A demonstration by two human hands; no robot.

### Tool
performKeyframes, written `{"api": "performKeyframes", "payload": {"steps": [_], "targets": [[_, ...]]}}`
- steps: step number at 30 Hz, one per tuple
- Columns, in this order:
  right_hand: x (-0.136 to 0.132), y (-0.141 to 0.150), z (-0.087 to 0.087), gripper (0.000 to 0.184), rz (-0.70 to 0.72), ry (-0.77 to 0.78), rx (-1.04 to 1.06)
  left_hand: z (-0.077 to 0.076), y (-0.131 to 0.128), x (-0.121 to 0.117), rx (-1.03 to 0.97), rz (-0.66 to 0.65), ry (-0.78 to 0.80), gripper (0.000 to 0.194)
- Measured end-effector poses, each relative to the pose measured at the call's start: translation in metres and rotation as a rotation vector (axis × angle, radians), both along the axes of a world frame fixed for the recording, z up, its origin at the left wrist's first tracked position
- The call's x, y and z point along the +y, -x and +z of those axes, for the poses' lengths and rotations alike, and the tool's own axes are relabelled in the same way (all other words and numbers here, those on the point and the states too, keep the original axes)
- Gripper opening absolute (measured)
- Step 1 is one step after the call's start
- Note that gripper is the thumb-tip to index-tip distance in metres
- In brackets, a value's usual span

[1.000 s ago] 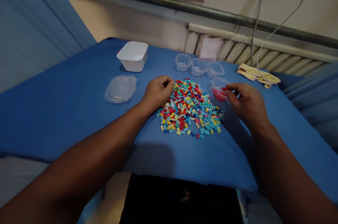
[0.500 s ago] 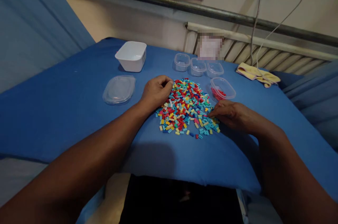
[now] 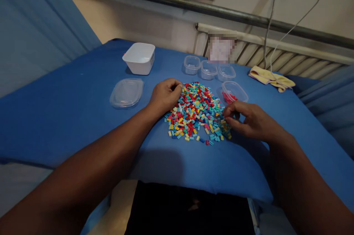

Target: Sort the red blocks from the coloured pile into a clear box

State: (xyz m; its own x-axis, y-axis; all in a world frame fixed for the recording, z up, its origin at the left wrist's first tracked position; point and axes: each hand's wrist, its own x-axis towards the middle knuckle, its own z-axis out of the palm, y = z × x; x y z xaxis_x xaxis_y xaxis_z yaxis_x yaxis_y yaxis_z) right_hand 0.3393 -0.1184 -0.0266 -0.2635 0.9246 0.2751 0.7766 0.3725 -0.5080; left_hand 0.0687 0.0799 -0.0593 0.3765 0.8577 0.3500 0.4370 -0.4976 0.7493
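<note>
A loose pile of small toy building bricks [image 3: 196, 109], in red, yellow, blue, teal and other colours, is spread on the blue-covered table. At its upper left edge rests my left hand [image 3: 165, 95], thumb and fingertips together; I cannot make out whether anything is between them. My right hand [image 3: 246, 120] is just above the pile's right edge, thumb and forefinger pinched on a small red brick [image 3: 226, 117]. Close beyond that hand, a clear plastic tub [image 3: 240, 93] holds several red bricks [image 3: 229, 97].
Three clear tubs [image 3: 208, 70] stand in a row behind the pile. To the left are a white container [image 3: 139, 63] and a clear lid [image 3: 127, 93]. A yellow cloth [image 3: 271, 78] lies at the back right, by a radiator [image 3: 304, 57] and a hanging cable.
My right hand has lifted a little from the pile's right side, its fingers now pinched on a red brick. My left hand stays at the pile's edge.
</note>
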Motion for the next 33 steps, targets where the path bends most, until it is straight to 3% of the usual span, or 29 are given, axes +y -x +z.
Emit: {"api": "performKeyframes", "payload": {"steps": [3, 7, 14, 21, 23, 25, 28, 30, 33], "targets": [[-0.004, 0.023, 0.003, 0.009, 0.172, 0.031, 0.059, -0.001, 0.0, 0.0, -0.007, -0.014, 0.002, 0.027], [-0.007, 0.054, 0.002, 0.008, 0.344, 0.137, -0.041, -0.002, 0.0, 0.0, -0.036, -0.025, -0.012, 0.028], [-0.005, 0.065, 0.002, 0.012, 0.373, 0.133, -0.199, 0.0, 0.0, 0.001, -0.007, 0.004, 0.004, 0.029], [0.003, 0.067, 0.001, 0.015, 0.383, -0.031, -0.276, 0.007, 0.001, 0.003, 0.019, 0.052, 0.095, 0.037], [0.01, 0.058, 0.001, 0.015, 0.317, -0.12, -0.263, 0.01, 0.002, 0.003, 0.027, 0.064, 0.124, 0.038], [0.019, 0.038, 0.001, 0.014, 0.154, -0.248, -0.208, 0.014, 0.004, 0.002, 0.035, 0.074, 0.122, 0.037], [0.03, -0.001, -0.004, 0.013, -0.208, -0.434, -0.106, 0.028, 0.005, -0.004, 0.04, 0.085, -0.195, 0.028], [0.035, -0.024, -0.01, 0.013, -0.384, -0.469, -0.083, 0.043, 0.008, -0.013, 0.006, 0.101, -0.389, 0.024], [0.039, -0.044, -0.022, 0.015, -0.533, -0.425, -0.116, 0.069, 0.017, -0.042, -0.039, 0.088, -0.45, 0.023]]}}
